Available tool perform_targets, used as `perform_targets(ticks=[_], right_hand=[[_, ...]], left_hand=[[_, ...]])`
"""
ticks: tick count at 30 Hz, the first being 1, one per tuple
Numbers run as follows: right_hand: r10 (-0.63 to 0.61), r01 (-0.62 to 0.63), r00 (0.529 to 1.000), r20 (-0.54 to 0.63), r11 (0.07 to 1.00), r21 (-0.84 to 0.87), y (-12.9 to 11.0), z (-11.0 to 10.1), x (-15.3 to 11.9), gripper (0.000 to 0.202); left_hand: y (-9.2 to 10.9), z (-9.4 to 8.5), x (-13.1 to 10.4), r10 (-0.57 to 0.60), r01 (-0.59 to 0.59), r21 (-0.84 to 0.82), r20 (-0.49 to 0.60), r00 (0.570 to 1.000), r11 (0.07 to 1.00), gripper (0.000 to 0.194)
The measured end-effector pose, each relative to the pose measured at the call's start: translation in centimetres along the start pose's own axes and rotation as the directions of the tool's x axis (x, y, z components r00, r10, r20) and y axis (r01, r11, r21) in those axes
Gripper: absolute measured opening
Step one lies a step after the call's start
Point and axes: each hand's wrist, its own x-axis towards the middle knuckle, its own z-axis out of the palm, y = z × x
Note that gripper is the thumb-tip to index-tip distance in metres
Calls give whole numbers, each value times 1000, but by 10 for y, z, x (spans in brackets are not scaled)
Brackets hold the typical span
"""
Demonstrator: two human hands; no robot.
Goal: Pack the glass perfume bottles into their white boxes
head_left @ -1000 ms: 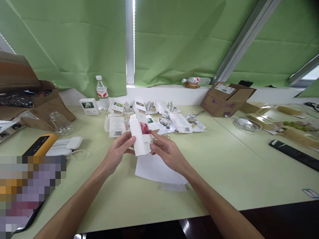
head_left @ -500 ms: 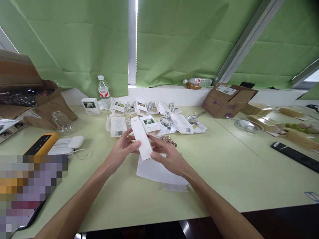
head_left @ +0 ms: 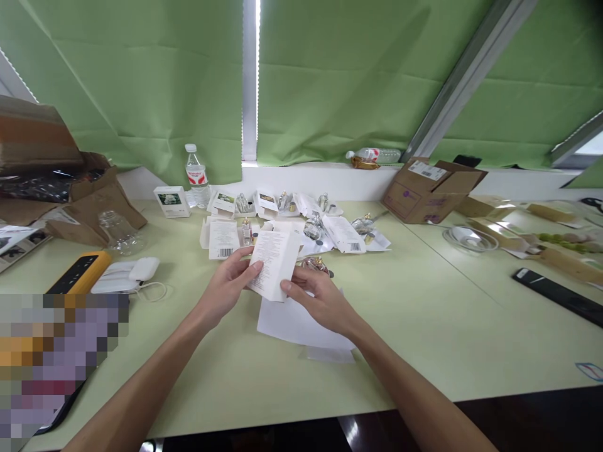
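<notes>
Between both hands is a small white carton point(head_left: 272, 263), tilted above the table, its text-covered face turned up toward me. My left hand point(head_left: 228, 282) is closed on its left side, the thumb lying on the printed face. My right hand point(head_left: 318, 292) grips the lower right corner, thumb in front and fingers behind. Beneath the carton a white paper sheet point(head_left: 301, 323) lies on the table. A small shiny item point(head_left: 316, 265) sits just past my right hand, partly hidden by it. Behind the carton stands a small glass bottle point(head_left: 247, 231).
Several opened white cartons, such as one with a barcode point(head_left: 223, 237), and wrapped items lie at the back. A water bottle point(head_left: 195, 176) stands beside a closed white box point(head_left: 171, 202). A cardboard box point(head_left: 431, 191) is at the back right; a black phone-like object point(head_left: 560, 296) lies right.
The carton has been turned in my hands: a blank narrow side faced up before, and now the wide printed face does. Both hands stay in nearly the same place.
</notes>
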Motion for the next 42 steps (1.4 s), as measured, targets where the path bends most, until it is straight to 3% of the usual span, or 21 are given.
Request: perform_targets(ticks=[7, 13, 18, 25, 29, 32, 35, 42], right_hand=[[76, -74, 990, -116, 997, 25, 5, -2, 3, 38], [61, -63, 995, -85, 998, -18, 5, -2, 2, 38], [32, -34, 997, -70, 999, -17, 6, -5, 3, 36], [78, -92, 986, -149, 992, -88, 17, -11, 4, 31], [69, -98, 984, -165, 980, -173, 20, -11, 4, 29], [45, -85, 985, -165, 967, -242, 18, -11, 3, 30], [41, -93, 985, -165, 943, -320, 15, -10, 2, 32], [75, -127, 986, -148, 915, -383, 17, -12, 3, 31]], left_hand=[[3, -1, 0, -13, 13, 14, 13, 1000, 1000, 50], [8, -6, -1, -5, 5, 44, 9, 1000, 999, 45], [14, -17, -2, -67, 63, 90, 45, 997, 994, 55], [20, -44, -8, -222, 187, 257, 117, 968, 948, 77], [24, -57, -10, -259, 185, 391, 143, 955, 901, 60], [30, -62, -11, -287, 192, 410, 186, 940, 892, 51], [38, -67, -13, -329, 232, 433, 163, 930, 871, 42], [36, -85, -16, -402, 218, 567, 223, 888, 795, 33]])
